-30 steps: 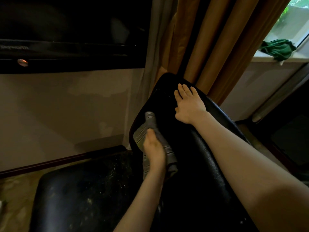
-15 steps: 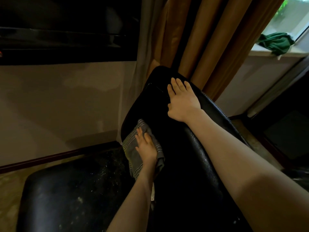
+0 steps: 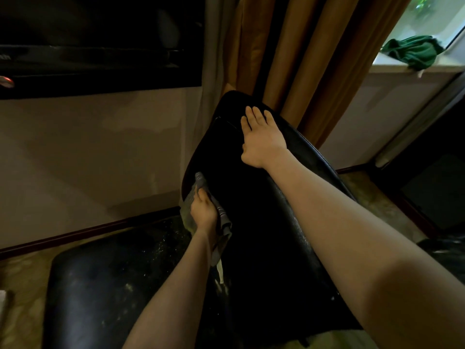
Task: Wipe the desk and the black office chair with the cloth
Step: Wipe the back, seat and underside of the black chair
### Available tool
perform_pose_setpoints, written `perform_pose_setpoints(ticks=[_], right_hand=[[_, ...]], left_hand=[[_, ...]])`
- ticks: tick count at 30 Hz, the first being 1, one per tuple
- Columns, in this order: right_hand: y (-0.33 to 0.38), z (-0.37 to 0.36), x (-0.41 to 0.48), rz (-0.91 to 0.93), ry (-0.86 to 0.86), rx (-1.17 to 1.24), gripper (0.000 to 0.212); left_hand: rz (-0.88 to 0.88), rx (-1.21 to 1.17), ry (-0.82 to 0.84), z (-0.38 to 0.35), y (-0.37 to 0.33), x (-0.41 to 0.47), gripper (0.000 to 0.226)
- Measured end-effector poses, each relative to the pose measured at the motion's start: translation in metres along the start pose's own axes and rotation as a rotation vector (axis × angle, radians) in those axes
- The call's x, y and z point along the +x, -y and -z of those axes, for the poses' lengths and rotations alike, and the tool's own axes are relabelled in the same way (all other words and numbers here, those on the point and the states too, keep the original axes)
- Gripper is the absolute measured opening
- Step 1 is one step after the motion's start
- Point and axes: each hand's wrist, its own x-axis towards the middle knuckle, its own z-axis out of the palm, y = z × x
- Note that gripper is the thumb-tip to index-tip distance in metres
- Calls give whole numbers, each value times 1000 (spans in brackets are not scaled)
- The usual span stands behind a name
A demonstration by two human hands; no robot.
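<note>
The black office chair's backrest (image 3: 254, 197) stands in the middle of the view, its dusty seat (image 3: 120, 280) at the lower left. My left hand (image 3: 203, 211) presses a grey striped cloth (image 3: 221, 222) against the left edge of the backrest's front face. The cloth hangs down below my wrist. My right hand (image 3: 261, 137) lies flat with fingers spread on the top of the backrest, holding it steady. The desk is not in view.
A dark TV or cabinet (image 3: 100, 46) hangs on the beige wall at the upper left. Brown curtains (image 3: 302, 59) fall behind the chair. A green cloth (image 3: 412, 51) lies on the window sill at the upper right. A dark skirting board (image 3: 75, 235) runs along the floor.
My left hand with the cloth has slid down and then towards the left edge of the backrest. My right hand has stayed on the top of the backrest.
</note>
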Motion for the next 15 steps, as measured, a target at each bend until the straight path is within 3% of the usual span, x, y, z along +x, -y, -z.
perform_pose_setpoints(ticks=[4, 8, 13, 15], right_hand=[[1, -1, 4, 20, -14, 10, 75], [4, 11, 0, 61, -29, 107, 75], [26, 15, -70, 44, -121, 216, 68], [32, 7, -114, -42, -144, 215, 68]], left_hand=[[-145, -92, -1, -9, -23, -23, 42], [-415, 11, 145, -33, -16, -77, 44], [-399, 48, 211, -33, -11, -68, 47], [-415, 64, 246, -32, -12, -63, 48]])
